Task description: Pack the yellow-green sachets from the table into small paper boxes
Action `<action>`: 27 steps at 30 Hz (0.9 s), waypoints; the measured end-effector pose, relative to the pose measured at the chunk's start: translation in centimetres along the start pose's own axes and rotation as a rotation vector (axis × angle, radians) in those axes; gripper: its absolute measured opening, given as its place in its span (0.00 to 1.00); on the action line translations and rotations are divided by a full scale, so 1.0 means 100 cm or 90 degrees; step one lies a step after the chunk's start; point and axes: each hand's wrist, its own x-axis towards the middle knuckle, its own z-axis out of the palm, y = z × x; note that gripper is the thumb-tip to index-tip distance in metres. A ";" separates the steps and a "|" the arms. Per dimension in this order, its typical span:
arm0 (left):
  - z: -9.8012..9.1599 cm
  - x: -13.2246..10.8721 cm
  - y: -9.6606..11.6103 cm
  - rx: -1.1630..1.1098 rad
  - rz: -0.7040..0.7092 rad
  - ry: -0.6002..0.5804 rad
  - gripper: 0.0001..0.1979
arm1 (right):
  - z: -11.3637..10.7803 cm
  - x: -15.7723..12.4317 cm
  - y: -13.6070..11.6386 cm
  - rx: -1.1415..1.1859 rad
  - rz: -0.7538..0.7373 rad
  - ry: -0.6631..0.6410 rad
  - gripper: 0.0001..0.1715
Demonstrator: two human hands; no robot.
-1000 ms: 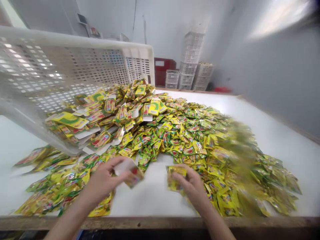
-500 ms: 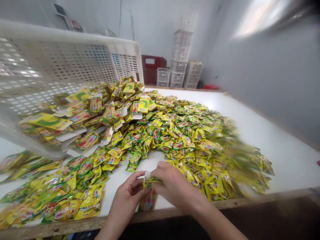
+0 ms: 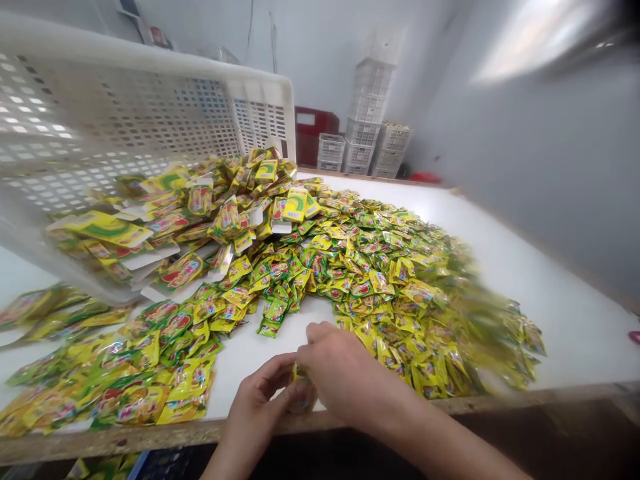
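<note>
Close to the table's front edge, my left hand (image 3: 261, 399) is closed around a small printed box (image 3: 303, 398), its thumb across the near face. My right hand (image 3: 341, 365) curls over the upper end of the same box with its fingers bent together. These fingers hide the box's top, so its flap and anything inside cannot be made out. Just right of my hands lies a broad heap of yellow-green sachets (image 3: 383, 283). A smaller spread of sachets (image 3: 137, 400) is to the left.
A large white perforated crate (image 3: 165, 73) lies on its side at the left, with small printed boxes (image 3: 185, 213) spilling from its mouth. The white table (image 3: 495, 230) has a worn front edge (image 3: 165, 437). Stacked crates (image 3: 363, 143) stand by the far wall.
My right hand has closed further over the box top, covering the white flap and the yellow-green piece seen there before. The view has shifted slightly.
</note>
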 end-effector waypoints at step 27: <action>-0.005 -0.006 0.018 0.005 -0.073 0.108 0.13 | 0.089 -0.010 0.011 0.911 0.311 0.196 0.07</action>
